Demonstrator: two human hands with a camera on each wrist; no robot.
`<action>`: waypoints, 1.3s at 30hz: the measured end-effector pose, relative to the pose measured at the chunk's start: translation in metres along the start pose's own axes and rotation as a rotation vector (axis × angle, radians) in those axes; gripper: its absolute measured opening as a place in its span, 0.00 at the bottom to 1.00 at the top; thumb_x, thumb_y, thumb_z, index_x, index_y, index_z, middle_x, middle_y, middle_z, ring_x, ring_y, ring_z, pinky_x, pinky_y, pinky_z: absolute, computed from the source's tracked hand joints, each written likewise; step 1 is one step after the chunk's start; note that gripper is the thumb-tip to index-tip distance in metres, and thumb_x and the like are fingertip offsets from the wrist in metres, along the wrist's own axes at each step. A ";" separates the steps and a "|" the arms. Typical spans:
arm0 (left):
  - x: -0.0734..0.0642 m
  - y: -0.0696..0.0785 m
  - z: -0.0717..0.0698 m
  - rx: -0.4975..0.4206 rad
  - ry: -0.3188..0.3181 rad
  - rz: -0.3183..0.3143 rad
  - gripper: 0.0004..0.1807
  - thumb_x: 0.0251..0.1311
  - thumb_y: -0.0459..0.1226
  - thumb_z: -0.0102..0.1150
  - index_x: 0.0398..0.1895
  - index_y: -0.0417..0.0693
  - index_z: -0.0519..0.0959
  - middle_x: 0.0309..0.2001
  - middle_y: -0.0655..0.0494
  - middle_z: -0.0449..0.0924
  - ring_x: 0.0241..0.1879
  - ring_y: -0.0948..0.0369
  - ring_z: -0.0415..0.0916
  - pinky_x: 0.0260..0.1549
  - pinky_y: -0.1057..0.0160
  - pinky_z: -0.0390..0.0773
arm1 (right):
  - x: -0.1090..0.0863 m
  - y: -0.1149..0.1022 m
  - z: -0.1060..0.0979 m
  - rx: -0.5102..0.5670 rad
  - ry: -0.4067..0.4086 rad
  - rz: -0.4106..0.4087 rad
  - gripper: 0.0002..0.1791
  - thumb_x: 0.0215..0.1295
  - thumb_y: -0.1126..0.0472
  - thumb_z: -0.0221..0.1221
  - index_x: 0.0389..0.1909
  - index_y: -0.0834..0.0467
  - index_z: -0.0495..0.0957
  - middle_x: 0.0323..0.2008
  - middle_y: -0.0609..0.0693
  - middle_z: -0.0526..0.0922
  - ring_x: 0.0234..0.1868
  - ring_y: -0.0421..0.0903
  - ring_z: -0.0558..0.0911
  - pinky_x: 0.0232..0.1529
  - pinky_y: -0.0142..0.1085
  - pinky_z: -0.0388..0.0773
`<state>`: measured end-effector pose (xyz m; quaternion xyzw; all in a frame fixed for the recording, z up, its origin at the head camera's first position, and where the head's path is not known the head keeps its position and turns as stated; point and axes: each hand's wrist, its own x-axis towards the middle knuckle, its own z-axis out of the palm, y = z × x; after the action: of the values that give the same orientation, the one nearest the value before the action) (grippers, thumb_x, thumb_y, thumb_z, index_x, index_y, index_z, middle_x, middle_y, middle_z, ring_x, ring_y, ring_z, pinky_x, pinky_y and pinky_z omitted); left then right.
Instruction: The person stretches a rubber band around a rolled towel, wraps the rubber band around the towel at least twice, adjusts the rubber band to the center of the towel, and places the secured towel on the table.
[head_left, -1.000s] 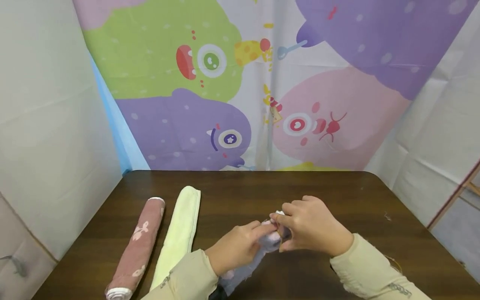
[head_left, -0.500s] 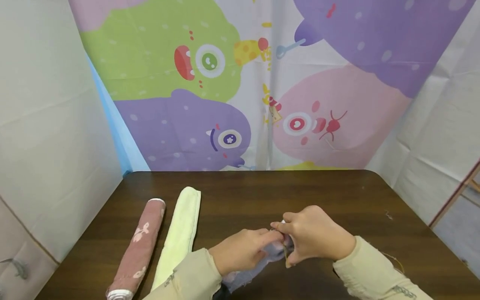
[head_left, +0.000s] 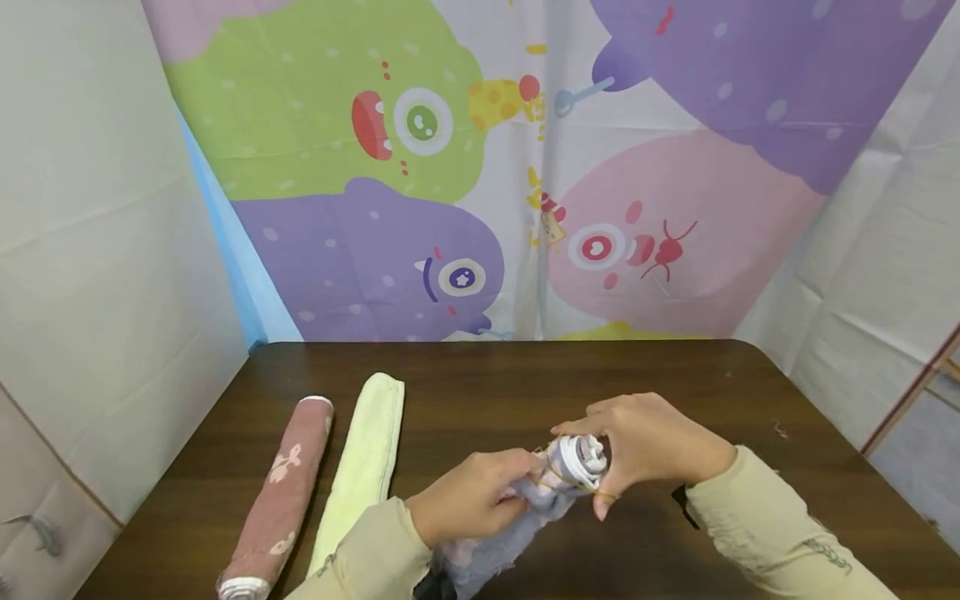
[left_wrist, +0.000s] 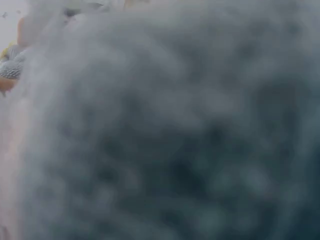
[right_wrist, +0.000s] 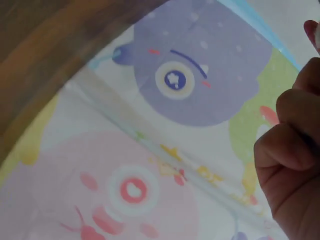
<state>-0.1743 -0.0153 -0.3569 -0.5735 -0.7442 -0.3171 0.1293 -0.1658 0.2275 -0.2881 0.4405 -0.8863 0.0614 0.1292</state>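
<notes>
A rolled grey-blue towel [head_left: 491,557] with pale pink patches points away from me, its white spiral end [head_left: 583,458] facing up and right. My left hand [head_left: 471,497] grips the roll just below that end. At the end itself, my right hand [head_left: 656,440] spreads thumb and fingers to either side, with a thin yellowish rubber band [head_left: 576,484] stretched across the roll to the thumb. The right wrist view shows curled fingers [right_wrist: 295,145] at its edge. Blurred grey cloth [left_wrist: 165,110] fills most of the left wrist view.
Left of my hands lie a rolled pink towel [head_left: 277,500] with a white flower print and a long folded pale-yellow towel [head_left: 362,458]. The dark wooden table [head_left: 675,367] ends at a cartoon-printed curtain [head_left: 420,250]. Another thin loop lies by the right sleeve in earlier frames.
The right hand has turned and opened wider, moving right, so the roll's white end now shows between its thumb and fingers. The left hand keeps its grip, shifted slightly left.
</notes>
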 end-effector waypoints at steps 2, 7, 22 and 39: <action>-0.002 0.001 0.003 -0.052 0.075 -0.009 0.17 0.45 0.22 0.61 0.38 0.44 0.69 0.32 0.54 0.76 0.29 0.68 0.68 0.31 0.77 0.71 | 0.000 0.003 0.004 0.074 0.028 -0.012 0.43 0.19 0.31 0.71 0.44 0.50 0.84 0.24 0.35 0.75 0.23 0.31 0.71 0.23 0.30 0.72; -0.001 0.005 0.008 -0.230 0.252 -0.045 0.19 0.43 0.21 0.60 0.34 0.45 0.66 0.28 0.50 0.74 0.27 0.69 0.65 0.24 0.75 0.69 | -0.002 0.010 0.022 0.346 0.124 0.004 0.37 0.29 0.36 0.74 0.39 0.56 0.83 0.29 0.38 0.82 0.30 0.30 0.77 0.30 0.30 0.77; 0.006 0.005 0.023 -0.396 0.371 -0.189 0.21 0.45 0.21 0.64 0.39 0.43 0.67 0.37 0.41 0.78 0.35 0.65 0.74 0.32 0.66 0.78 | 0.007 0.019 0.032 0.866 0.021 0.182 0.12 0.42 0.68 0.65 0.29 0.71 0.79 0.26 0.43 0.80 0.26 0.34 0.74 0.28 0.33 0.76; 0.017 0.000 0.027 -0.547 0.603 -0.420 0.25 0.47 0.20 0.62 0.48 0.37 0.66 0.43 0.35 0.77 0.40 0.58 0.76 0.38 0.63 0.79 | 0.013 -0.022 0.072 1.452 0.555 0.603 0.09 0.67 0.66 0.47 0.39 0.55 0.76 0.24 0.43 0.76 0.21 0.36 0.73 0.21 0.28 0.69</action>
<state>-0.1746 0.0142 -0.3682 -0.3053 -0.6625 -0.6739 0.1169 -0.1686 0.1883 -0.3536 0.1267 -0.6421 0.7560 0.0049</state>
